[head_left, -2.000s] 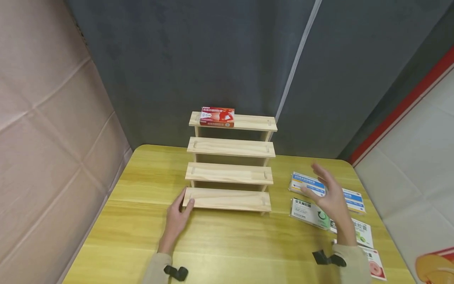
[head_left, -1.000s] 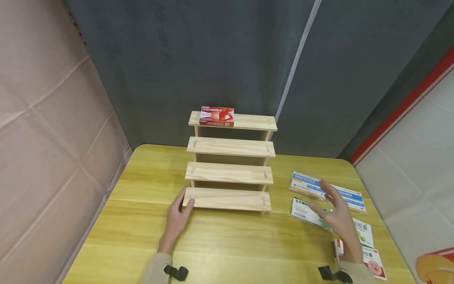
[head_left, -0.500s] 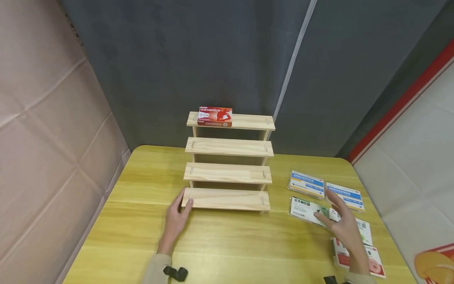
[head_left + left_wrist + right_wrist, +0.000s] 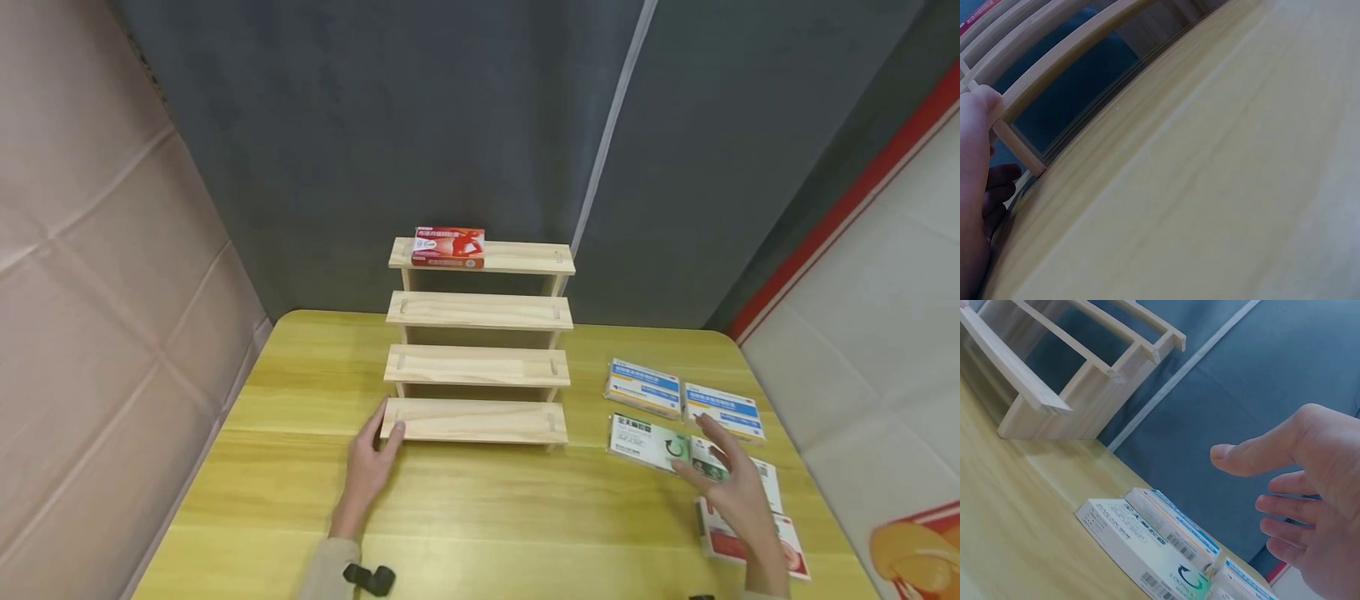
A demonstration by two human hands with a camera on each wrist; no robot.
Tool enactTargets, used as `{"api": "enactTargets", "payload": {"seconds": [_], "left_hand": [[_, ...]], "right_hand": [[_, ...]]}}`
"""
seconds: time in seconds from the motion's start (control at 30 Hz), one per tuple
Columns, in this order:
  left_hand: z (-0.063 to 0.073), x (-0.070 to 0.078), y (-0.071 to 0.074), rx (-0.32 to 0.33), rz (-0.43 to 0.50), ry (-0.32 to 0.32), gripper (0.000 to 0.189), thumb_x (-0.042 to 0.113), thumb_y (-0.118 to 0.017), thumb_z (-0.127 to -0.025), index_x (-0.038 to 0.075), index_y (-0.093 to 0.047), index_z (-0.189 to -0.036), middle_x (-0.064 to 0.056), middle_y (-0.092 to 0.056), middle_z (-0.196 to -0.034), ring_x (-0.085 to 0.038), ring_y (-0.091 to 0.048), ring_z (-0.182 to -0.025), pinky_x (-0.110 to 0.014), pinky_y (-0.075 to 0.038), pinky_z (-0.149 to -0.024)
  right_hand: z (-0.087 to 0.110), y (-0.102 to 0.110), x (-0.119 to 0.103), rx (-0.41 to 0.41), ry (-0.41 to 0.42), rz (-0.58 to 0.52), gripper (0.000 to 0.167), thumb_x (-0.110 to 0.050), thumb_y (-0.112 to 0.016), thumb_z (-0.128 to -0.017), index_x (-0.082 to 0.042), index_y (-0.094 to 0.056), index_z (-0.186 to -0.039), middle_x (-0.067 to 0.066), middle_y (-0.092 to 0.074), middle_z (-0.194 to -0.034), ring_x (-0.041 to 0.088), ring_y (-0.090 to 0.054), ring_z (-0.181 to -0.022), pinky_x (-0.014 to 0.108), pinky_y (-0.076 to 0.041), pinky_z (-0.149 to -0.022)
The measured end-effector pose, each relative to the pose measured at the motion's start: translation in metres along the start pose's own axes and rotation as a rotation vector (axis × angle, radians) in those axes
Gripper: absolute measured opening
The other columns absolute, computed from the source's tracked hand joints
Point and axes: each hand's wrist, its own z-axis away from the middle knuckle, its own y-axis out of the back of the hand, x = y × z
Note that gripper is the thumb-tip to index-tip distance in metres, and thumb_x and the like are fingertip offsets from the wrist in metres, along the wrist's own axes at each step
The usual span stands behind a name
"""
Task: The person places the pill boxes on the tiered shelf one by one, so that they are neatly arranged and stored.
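Tight quarters under an empty right hand

From my remote seat I saw the right hand (image 4: 738, 492) hang over the right side of the table (image 4: 570, 533), its fingers (image 4: 1288, 509) parted and holding nothing. Beneath and around it lay white-and-green boxes (image 4: 647, 440), blue-and-white boxes (image 4: 643, 388) and red-and-white boxes (image 4: 793, 546), packed so closely that I judged a careless descent could shove a neighbour askew. The forearm, crossing above the red-and-white pair, could have brushed them too. The left hand (image 4: 369, 467) gripped the left end of the bottom step (image 4: 474, 421) of the wooden rack (image 4: 480, 365), thumb on top. A tug there worried me most: the red box (image 4: 448, 247) sat close to the top step's front edge and might have slid off
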Motion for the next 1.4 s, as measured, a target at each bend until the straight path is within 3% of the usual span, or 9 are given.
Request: {"api": "enactTargets", "payload": {"seconds": [0.3, 0.5, 0.63, 0.77, 0.9, 0.97, 1.03, 1.13, 1.4], "left_hand": [[0.000, -0.002, -0.001, 0.018, -0.014, 0.004, 0.060, 0.039, -0.058, -0.104, 0.017, -0.039, -0.157, -0.012, -0.043, -0.159, -0.039, -0.040, -0.146, -0.056, -0.031, -0.123], [0.002, 0.000, -0.001, 0.017, 0.000, 0.008, 0.060, 0.038, -0.058, -0.103, 0.018, -0.039, -0.157, -0.012, -0.043, -0.159, -0.039, -0.040, -0.147, -0.056, -0.030, -0.124], [0.001, 0.001, 0.000, 0.017, 0.005, -0.005, 0.060, 0.036, -0.058, -0.104, 0.016, -0.039, -0.157, -0.013, -0.043, -0.159, -0.039, -0.040, -0.147, -0.056, -0.030, -0.124], [-0.001, 0.001, 0.000, 0.025, 0.002, -0.009, 0.060, 0.035, -0.060, -0.103, 0.015, -0.040, -0.156, -0.013, -0.044, -0.158, -0.038, -0.040, -0.146, -0.055, -0.030, -0.124], [-0.002, 0.000, 0.000, 0.026, -0.003, -0.004, 0.060, 0.034, -0.060, -0.103, 0.015, -0.040, -0.156, -0.013, -0.044, -0.158, -0.039, -0.040, -0.147, -0.057, -0.031, -0.123], [-0.002, 0.000, 0.000, 0.023, -0.002, 0.000, 0.060, 0.035, -0.059, -0.103, 0.016, -0.040, -0.156, -0.013, -0.044, -0.158, -0.039, -0.040, -0.147, -0.056, -0.030, -0.124], [-0.002, 0.001, 0.000, 0.023, 0.001, 0.002, 0.060, 0.035, -0.059, -0.103, 0.016, -0.040, -0.156, -0.013, -0.044, -0.158, -0.039, -0.040, -0.147, -0.056, -0.030, -0.124], [-0.001, 0.001, 0.000, 0.020, 0.002, 0.001, 0.060, 0.036, -0.059, -0.103, 0.016, -0.039, -0.157, -0.013, -0.044, -0.158, -0.039, -0.040, -0.147, -0.055, -0.030, -0.124], [-0.001, 0.000, -0.002, 0.020, -0.004, 0.002, 0.060, 0.035, -0.060, -0.103, 0.017, -0.040, -0.156, -0.013, -0.044, -0.158, -0.039, -0.040, -0.146, -0.056, -0.030, -0.124]], "right_hand": [[0.011, 0.006, 0.012, 0.043, -0.015, 0.018, 0.086, -0.009, -0.084, -0.083, -0.002, -0.037, -0.155, 0.028, -0.044, -0.153, -0.023, -0.029, -0.125, -0.008, -0.026, -0.097], [0.021, 0.012, 0.015, 0.067, -0.118, 0.039, 0.089, -0.015, -0.085, -0.083, -0.004, -0.036, -0.156, 0.025, -0.041, -0.157, -0.022, -0.026, -0.126, -0.008, -0.024, -0.096], [0.029, 0.019, 0.023, 0.068, -0.181, 0.038, 0.089, -0.019, -0.084, -0.085, -0.008, -0.034, -0.158, 0.006, -0.041, -0.161, -0.021, -0.028, -0.125, -0.007, -0.026, -0.094], [0.036, 0.023, 0.031, 0.094, -0.119, 0.029, 0.088, -0.013, -0.084, -0.084, -0.011, -0.036, -0.158, -0.024, -0.043, -0.151, -0.024, -0.031, -0.122, -0.008, -0.027, -0.094], [0.040, 0.028, 0.033, 0.078, -0.154, 0.052, 0.092, -0.013, -0.084, -0.083, -0.013, -0.032, -0.160, -0.018, -0.039, -0.157, -0.015, -0.027, -0.137, -0.008, -0.023, -0.097], [0.040, 0.032, 0.032, 0.031, -0.231, 0.051, 0.097, -0.018, -0.084, -0.084, -0.014, -0.026, -0.162, -0.002, -0.031, -0.166, 0.005, -0.022, -0.151, 0.008, -0.023, -0.116], [0.040, 0.036, 0.032, -0.020, -0.306, 0.060, 0.101, -0.022, -0.083, -0.085, -0.015, -0.019, -0.163, 0.016, -0.022, -0.168, 0.033, -0.017, -0.155, 0.037, -0.023, -0.128], [0.039, 0.041, 0.033, -0.088, -0.373, 0.075, 0.108, -0.026, -0.083, -0.085, -0.013, -0.010, -0.164, 0.029, -0.011, -0.167, 0.060, -0.011, -0.148, 0.080, -0.018, -0.113], [0.049, 0.046, 0.050, -0.143, -0.305, 0.151, 0.116, -0.017, -0.086, -0.080, -0.004, -0.005, -0.162, 0.045, -0.009, -0.157, 0.068, -0.015, -0.139, 0.085, -0.016, -0.108]]}}
